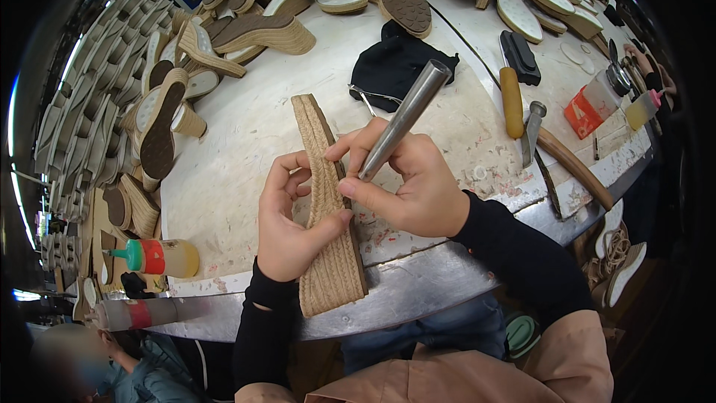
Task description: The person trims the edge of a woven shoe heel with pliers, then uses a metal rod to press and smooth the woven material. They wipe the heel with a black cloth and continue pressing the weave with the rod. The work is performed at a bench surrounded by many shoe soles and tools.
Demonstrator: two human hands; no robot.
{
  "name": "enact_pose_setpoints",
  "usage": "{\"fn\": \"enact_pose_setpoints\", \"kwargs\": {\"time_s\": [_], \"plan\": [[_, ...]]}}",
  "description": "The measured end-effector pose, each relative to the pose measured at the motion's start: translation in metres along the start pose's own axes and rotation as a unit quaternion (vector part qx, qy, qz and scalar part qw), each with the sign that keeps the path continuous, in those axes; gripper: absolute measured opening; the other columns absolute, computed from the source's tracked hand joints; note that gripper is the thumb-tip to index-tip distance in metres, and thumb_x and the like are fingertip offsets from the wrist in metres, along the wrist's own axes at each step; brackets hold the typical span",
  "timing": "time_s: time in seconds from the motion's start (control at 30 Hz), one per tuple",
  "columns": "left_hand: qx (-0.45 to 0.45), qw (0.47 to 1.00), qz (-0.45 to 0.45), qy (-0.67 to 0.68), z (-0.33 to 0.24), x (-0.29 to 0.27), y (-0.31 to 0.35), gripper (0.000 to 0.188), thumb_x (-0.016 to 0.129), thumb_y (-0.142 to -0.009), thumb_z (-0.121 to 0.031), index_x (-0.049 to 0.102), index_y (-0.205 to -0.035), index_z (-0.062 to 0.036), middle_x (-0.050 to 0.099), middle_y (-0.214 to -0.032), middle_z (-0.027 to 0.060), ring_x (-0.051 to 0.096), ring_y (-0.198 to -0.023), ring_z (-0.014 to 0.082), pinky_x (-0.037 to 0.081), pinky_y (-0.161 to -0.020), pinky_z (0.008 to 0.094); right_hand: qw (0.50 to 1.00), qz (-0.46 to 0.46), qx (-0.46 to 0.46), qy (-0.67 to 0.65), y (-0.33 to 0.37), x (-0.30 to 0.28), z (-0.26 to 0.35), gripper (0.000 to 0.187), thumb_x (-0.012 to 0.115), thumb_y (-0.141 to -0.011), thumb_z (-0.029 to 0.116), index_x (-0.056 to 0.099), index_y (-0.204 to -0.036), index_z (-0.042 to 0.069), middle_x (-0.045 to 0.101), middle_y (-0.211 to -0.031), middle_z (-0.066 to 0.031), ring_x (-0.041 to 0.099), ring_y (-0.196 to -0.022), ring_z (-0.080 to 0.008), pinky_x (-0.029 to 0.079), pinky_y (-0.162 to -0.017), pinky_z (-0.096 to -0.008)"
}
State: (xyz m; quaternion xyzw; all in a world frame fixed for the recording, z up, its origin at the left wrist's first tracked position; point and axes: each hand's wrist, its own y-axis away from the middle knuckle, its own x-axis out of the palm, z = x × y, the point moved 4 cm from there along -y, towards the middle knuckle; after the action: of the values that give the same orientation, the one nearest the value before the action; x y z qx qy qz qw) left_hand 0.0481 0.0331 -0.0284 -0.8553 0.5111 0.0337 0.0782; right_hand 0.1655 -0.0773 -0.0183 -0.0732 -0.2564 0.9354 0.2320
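Observation:
My left hand (287,227) is closed round a wedge sole (328,265) wrapped in tan braided rope. The sole stands on edge, its thick heel end toward me and its thin toe end pointing away. From the right, my right hand (421,186) grips a thick, round metal rod (406,119), which slants up and away past the fingers. Fingertips of that same hand touch the sole's right edge. Beyond the rod lies a black cloth piece (399,63) with a thin metal tool (364,101) by it.
Wedge soles (257,33) are heaped along the left and far edges. At right lie a hammer (574,168), a yellow-handled tool (512,104) and a black block (520,58). Squeeze bottles (175,258) stand left and right. A person (142,366) is at lower left.

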Motion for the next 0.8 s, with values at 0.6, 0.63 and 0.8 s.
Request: {"fn": "enact_pose_setpoints", "kwargs": {"time_s": [0.6, 0.63, 0.8], "plan": [[-0.069, 0.995, -0.033, 0.06, -0.005, 0.0048, -0.0017, 0.052, 0.07, -0.064, 0.003, 0.044, -0.108, -0.0041, 0.061, -0.099, 0.0113, 0.057, -0.091, 0.0165, 0.05, -0.075, 0.0279, 0.994, -0.023, 0.043, -0.097, -0.0005, -0.0008, -0.0048, 0.022, 0.064, -0.081, -0.002, 0.046, -0.093, 0.004, 0.06, -0.104, -0.0141, 0.06, -0.094, -0.0141, 0.048, -0.085, -0.0291], [-0.066, 0.995, -0.032, 0.064, -0.0049, 0.0048, -0.0011, 0.052, 0.07, -0.064, 0.003, 0.044, -0.109, -0.0041, 0.061, -0.099, 0.0113, 0.057, -0.091, 0.0166, 0.05, -0.076, 0.028, 0.996, -0.018, 0.039, -0.083, -0.0004, -0.0007, -0.0046, 0.022, 0.063, -0.081, -0.002, 0.045, -0.093, 0.004, 0.059, -0.104, -0.0143, 0.059, -0.094, -0.0138, 0.048, -0.086, -0.0291], [-0.036, 0.999, -0.021, 0.03, -0.0033, 0.0031, -0.0012, 0.053, 0.07, -0.065, 0.001, 0.044, -0.111, -0.0036, 0.06, -0.102, 0.0113, 0.057, -0.093, 0.0165, 0.048, -0.081, 0.029, 0.993, -0.023, 0.052, -0.099, 0.0011, -0.001, -0.0067, 0.021, 0.063, -0.081, -0.002, 0.046, -0.092, 0.004, 0.059, -0.105, -0.0144, 0.059, -0.095, -0.0141, 0.048, -0.087, -0.0294]]}}
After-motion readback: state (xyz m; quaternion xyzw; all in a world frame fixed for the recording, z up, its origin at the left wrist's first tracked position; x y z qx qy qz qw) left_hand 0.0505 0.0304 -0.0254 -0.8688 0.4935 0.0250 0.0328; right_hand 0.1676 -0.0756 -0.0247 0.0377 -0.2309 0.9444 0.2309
